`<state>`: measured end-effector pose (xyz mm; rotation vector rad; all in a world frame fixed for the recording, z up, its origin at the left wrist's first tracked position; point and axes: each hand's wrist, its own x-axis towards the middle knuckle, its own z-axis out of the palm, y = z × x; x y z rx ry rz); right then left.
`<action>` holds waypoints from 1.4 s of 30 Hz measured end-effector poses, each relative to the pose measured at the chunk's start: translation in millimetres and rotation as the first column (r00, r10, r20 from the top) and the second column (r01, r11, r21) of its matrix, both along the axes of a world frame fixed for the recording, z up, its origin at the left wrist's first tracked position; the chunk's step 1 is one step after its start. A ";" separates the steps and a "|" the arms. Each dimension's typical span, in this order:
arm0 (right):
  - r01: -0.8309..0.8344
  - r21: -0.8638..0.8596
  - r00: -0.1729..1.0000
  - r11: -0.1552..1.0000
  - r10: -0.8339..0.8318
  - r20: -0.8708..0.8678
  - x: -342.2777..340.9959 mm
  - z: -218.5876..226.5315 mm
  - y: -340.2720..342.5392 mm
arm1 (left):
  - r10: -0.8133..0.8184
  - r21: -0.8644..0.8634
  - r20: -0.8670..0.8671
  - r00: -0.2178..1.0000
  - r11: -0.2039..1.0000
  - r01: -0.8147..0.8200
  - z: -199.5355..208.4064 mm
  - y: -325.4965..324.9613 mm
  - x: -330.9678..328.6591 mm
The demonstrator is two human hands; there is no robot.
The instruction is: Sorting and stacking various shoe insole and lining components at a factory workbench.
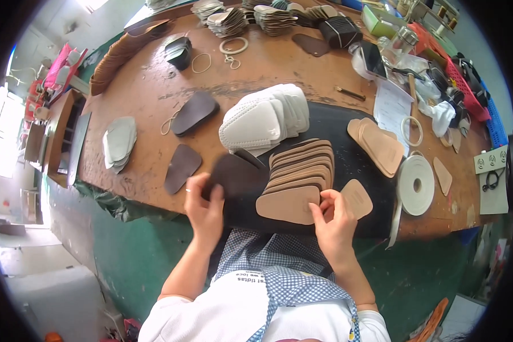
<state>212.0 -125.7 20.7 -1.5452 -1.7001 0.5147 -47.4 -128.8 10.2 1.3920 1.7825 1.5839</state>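
Observation:
My left hand (202,208) is closed at the left edge of a dark brown leather piece (236,178), which is blurred by motion. My right hand (336,219) pinches the right edge of a tan leather piece (288,207), the front one of a fanned row of tan and dark pieces (302,162). Close to my right fingers lies another tan piece (359,199). Behind the row stands a stack of white stitched pieces (253,125). Left of it, two dark brown pieces, one thicker (195,114) and one flat (182,168), lie on the table.
A black mat (356,162) lies under the work on the brown table (137,85). To the right are more tan pieces (376,148), a white tape roll (416,185) and a paper sheet (390,108). Grey pieces (119,142) lie left; stacked pieces (228,23) stand at the back.

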 end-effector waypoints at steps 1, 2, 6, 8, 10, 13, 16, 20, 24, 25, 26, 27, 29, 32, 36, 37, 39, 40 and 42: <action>-0.016 0.007 1.000 1.000 0.016 0.016 -0.4 1.1 0.4 | 0.053 -0.041 -0.013 0.999 0.998 -0.053 -0.9 7.4 -15.9; -0.026 0.004 1.000 1.000 0.025 0.009 -3.1 0.8 0.9 | 0.103 -0.081 -0.025 0.994 0.991 -0.105 -4.1 12.3 -31.8; -0.084 0.001 0.996 0.996 0.084 0.027 -5.8 0.3 4.1 | -0.149 -0.346 -0.750 0.644 0.919 -0.191 -8.9 15.4 -50.6; -0.092 0.001 0.994 0.996 0.091 0.052 -5.0 0.5 5.7 | -0.249 -0.440 -0.729 0.637 0.884 -0.158 2.6 14.8 -56.4; -0.096 -0.003 0.994 0.995 0.096 0.059 -4.3 -2.8 3.9 | -0.338 -0.507 -0.742 0.579 0.848 -0.155 12.6 0.7 -61.3; -0.085 -0.001 0.989 0.996 0.085 0.121 -5.6 0.6 -0.2 | -0.480 -0.619 -0.708 0.518 0.775 -0.129 27.5 -25.2 -71.1; -0.070 0.026 0.970 0.997 0.062 0.234 -9.1 6.0 -1.1 | -0.378 -0.617 -0.434 0.818 0.786 0.035 51.5 -33.1 -91.7; -0.098 0.066 0.935 0.993 0.069 0.349 -10.6 4.9 -2.5 | 0.214 -0.413 0.091 0.973 0.897 -0.159 65.8 -23.2 -117.7; -0.099 0.083 0.940 0.992 0.066 0.334 -12.1 2.6 -2.4 | 0.243 0.097 -0.896 0.371 0.924 -0.370 10.6 5.9 -112.4; -0.114 0.095 0.944 0.989 0.078 0.319 -13.8 1.2 -4.1 | 0.139 0.011 -0.862 0.488 0.967 -0.256 8.1 14.6 -95.5; -0.134 0.108 0.947 0.985 0.095 0.306 -15.5 0.8 -5.7 | 0.027 -0.064 -0.809 0.587 0.989 -0.134 7.3 22.5 -81.4; -0.137 0.109 0.945 0.985 0.098 0.311 -16.2 1.9 -6.6 | -0.116 -0.137 -0.783 0.611 0.990 0.012 1.3 33.5 -74.7; -0.147 0.117 0.972 0.982 0.121 0.202 -14.1 2.0 -4.7 | -0.316 -0.229 -0.719 0.618 0.948 0.219 -16.4 66.9 -54.6; -0.154 0.104 0.975 0.983 0.134 0.178 -15.1 4.7 -2.8 | -0.431 -0.297 -0.720 0.544 0.900 0.320 -24.2 99.2 -57.5; -0.174 0.084 0.978 0.981 0.163 0.127 -8.5 0.3 -3.1 | -0.624 -0.458 -0.670 0.402 0.774 0.438 -7.5 79.9 -68.7; -0.162 -0.017 0.986 0.987 0.160 -0.054 -7.5 4.2 -2.0 | -0.645 -0.481 -0.661 0.384 0.756 0.443 3.8 62.1 -68.1; -0.205 -0.133 0.935 0.970 0.154 -0.321 3.7 4.6 0.1 | -0.653 -0.493 -0.674 0.344 0.745 0.449 22.5 22.8 -60.5; -0.246 -0.098 0.875 0.964 0.178 -0.450 5.5 12.3 3.2 | -0.635 -0.485 -0.700 0.327 0.759 0.435 32.6 4.5 -58.3; -0.229 -0.214 0.778 0.950 0.046 -0.627 19.4 16.4 5.9 | -0.608 -0.468 -0.642 0.467 0.793 0.390 52.4 -15.7 -59.6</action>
